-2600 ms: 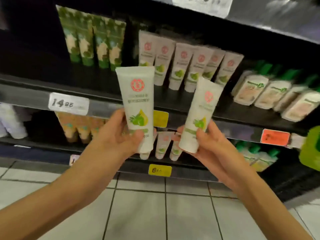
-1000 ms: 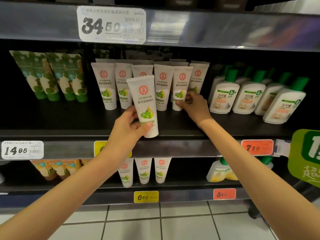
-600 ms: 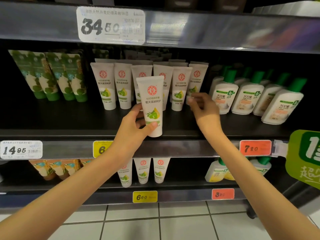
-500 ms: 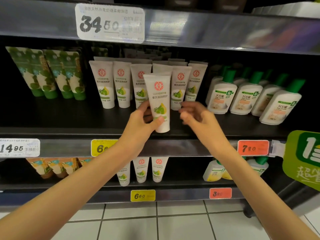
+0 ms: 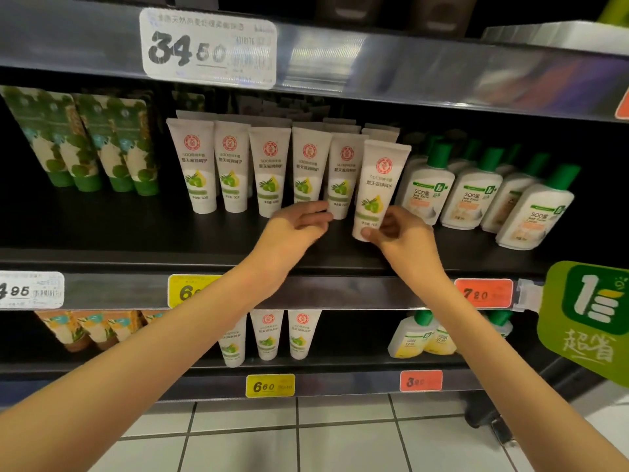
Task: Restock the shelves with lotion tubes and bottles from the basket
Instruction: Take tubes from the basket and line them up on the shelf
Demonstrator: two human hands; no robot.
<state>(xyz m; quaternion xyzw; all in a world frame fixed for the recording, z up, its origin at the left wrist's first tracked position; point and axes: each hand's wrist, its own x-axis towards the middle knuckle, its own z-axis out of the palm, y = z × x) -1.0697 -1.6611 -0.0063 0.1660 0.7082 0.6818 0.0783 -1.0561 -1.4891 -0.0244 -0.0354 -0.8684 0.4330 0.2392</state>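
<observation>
Pinching white lotion tube (image 5: 379,178) at its stiffer cap end with right hand (image 5: 405,238); likely handling light, squashy, tippy; hovering left hand (image 5: 293,229) slack, empty.

Before me: dark shelving (image 5: 102,291) in three tiers, its grey front rails carrying a white price label (image 5: 207,47), a yellow price label (image 5: 270,385) and a red price label (image 5: 483,294). Beneath me: a floor (image 5: 340,447) of pale square tiles with dark grout. To my right: a green sign (image 5: 590,318) clipped to the rail.
</observation>
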